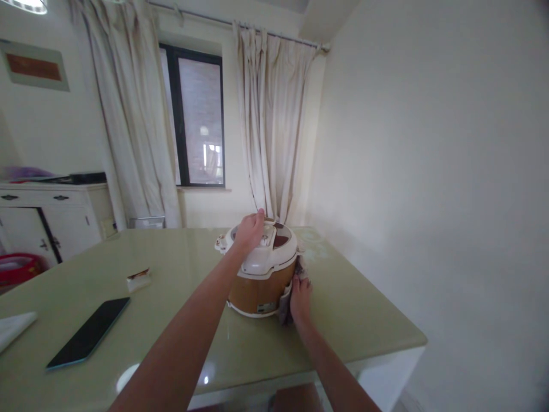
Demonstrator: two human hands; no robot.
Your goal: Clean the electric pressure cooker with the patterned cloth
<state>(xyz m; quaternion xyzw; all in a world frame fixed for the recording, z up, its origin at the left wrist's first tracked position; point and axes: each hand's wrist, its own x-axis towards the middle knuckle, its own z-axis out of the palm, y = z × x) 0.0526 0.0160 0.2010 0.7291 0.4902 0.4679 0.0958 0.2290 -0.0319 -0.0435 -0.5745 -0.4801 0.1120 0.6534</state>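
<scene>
A rice cooker [257,293] with a white lid and a brown-gold body stands upright on the pale green table [351,315]. My left hand [250,230] rests on top of its lid, near the handle; the fingertips are mostly hidden behind the hand. At the cooker's right side, my right hand [301,297] presses a grey cloth [285,306] against the body. Its fingers are bent around the cloth, part of which shows above the hand and part below.
On the table's left lie a dark phone [90,333], a small white packet [138,280] and a white object [15,327] cut off by the frame. A wall [429,171] runs along the right. A white cabinet [47,212] and red basin [19,269] stand left.
</scene>
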